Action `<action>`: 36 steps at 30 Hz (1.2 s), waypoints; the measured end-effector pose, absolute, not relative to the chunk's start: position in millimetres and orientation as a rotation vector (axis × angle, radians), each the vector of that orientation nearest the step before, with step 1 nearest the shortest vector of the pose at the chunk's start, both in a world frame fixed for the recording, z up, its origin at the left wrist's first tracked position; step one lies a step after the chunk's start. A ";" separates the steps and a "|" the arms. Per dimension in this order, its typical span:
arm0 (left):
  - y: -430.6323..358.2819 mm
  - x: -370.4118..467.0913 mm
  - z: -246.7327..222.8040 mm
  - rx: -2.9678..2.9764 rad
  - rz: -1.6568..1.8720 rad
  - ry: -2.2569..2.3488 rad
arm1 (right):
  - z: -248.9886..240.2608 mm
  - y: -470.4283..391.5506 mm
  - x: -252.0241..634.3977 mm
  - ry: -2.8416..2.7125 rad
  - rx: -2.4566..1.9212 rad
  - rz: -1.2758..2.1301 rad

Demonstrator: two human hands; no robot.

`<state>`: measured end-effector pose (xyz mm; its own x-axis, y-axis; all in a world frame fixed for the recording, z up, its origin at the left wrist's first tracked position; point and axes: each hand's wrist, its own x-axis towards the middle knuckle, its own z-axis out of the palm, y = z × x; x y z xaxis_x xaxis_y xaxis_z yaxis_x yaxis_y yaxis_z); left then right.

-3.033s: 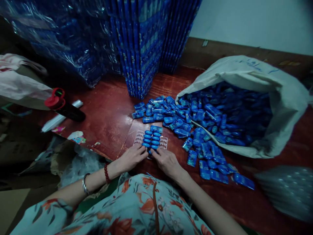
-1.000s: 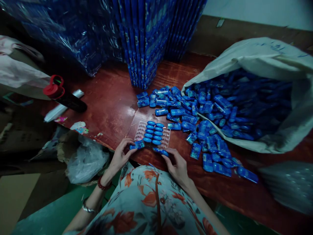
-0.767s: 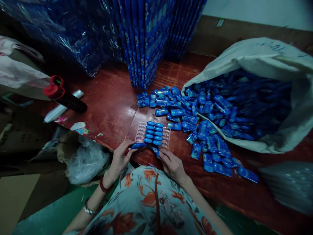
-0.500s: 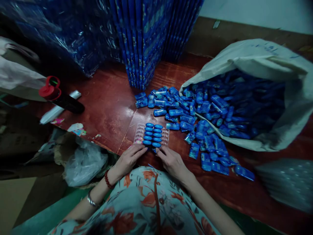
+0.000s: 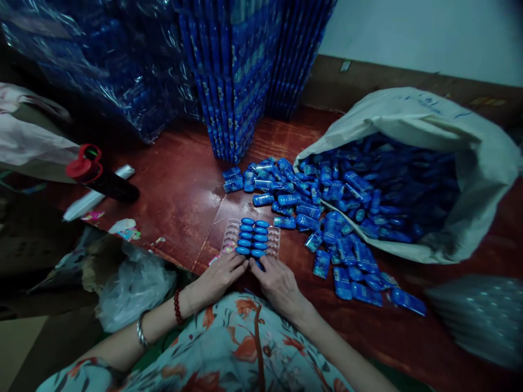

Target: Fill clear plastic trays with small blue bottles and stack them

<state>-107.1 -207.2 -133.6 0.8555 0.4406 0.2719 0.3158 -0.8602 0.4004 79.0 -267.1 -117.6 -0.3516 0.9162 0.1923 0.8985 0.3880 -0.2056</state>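
Observation:
A clear plastic tray with rows of small cups lies at the table's near edge. Two columns of blue oval pieces fill its middle, while clear cups show on both sides. My left hand rests at the near left end of the tray, fingers together by the nearest blue pieces. At the near right end, my right hand has its fingers bent round a blue piece, partly hidden by them. Whether the left fingers pinch anything is hidden. Small blue packets lie loosely beyond and right of the tray.
A white sack spills blue packets on the right. Tall blue stacks stand behind. On the left are a red-capped dark bottle, a clear roll and a plastic bag. Clear trays lie at the right.
The whole view has shifted, so the tray and table sit lower in the picture. My hands have drawn closer together at the tray's near end, and the right fingers now bend over the blue piece.

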 end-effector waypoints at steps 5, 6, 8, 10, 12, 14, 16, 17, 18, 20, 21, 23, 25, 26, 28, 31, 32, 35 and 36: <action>-198.5 -115.2 -141.7 2.742 0.739 0.681 | -136.3 -269.6 115.3 -2.037 -1.549 -0.033; -188.9 -116.0 -144.1 2.698 0.815 0.748 | -140.2 -265.0 126.8 -1.945 -1.623 -0.043; -158.3 -114.7 -148.8 2.525 0.976 0.987 | -147.6 -249.2 149.3 -1.799 -1.828 -0.054; -116.1 -109.1 -153.0 2.281 1.088 1.312 | -153.0 -228.1 166.1 -1.776 -2.007 -0.061; -72.7 -99.5 -155.9 2.099 1.071 1.562 | -155.4 -208.4 173.7 -1.869 -2.117 -0.055; -39.4 -86.6 -157.4 2.095 0.903 1.671 | -155.2 -196.4 173.3 -1.964 -2.195 -0.043; -22.0 -72.2 -156.8 2.189 0.730 1.696 | -154.0 -194.8 169.4 -2.007 -2.265 -0.051; -18.6 -65.3 -155.7 2.258 0.672 1.688 | -153.8 -197.8 167.3 -2.016 -2.285 -0.062; -17.5 -59.1 -154.1 2.332 0.635 1.670 | -154.0 -202.7 165.6 -2.024 -2.287 -0.074; -18.1 -49.2 -150.4 2.457 0.594 1.592 | -156.5 -216.7 163.3 -2.033 -2.245 -0.092; -18.1 -45.6 -148.7 2.486 0.570 1.538 | -158.6 -224.6 162.5 -2.033 -2.212 -0.098; -16.1 -40.9 -146.7 2.483 0.522 1.439 | -163.6 -238.9 161.0 -2.013 -2.169 -0.107; -12.9 -39.1 -146.7 2.445 0.493 1.374 | -167.8 -248.0 158.6 -1.966 -2.183 -0.115; -11.7 -39.3 -147.4 2.430 0.489 1.350 | -169.1 -249.8 157.1 -1.930 -2.202 -0.113; -12.1 -42.2 -149.5 2.414 0.500 1.296 | -169.6 -247.9 153.7 -1.836 -2.225 -0.080; -21.4 -53.6 -152.1 2.149 0.734 1.215 | -166.9 -236.8 149.5 -1.744 -2.224 0.013; -27.1 -59.0 -152.3 1.983 0.849 1.202 | -166.0 -232.8 148.8 -1.746 -2.224 0.034; -52.1 -76.1 -150.0 1.519 1.085 1.178 | -165.0 -225.7 148.9 -1.807 -2.228 0.029; -62.0 -80.8 -148.9 1.430 1.114 1.173 | -165.0 -225.4 149.4 -1.833 -2.218 0.015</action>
<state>-80.8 -62.0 -148.9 0.1271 0.9888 0.0789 0.1303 -0.0955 0.9869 149.4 -225.4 -165.0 0.2026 0.9665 0.1579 0.9636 -0.1680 -0.2077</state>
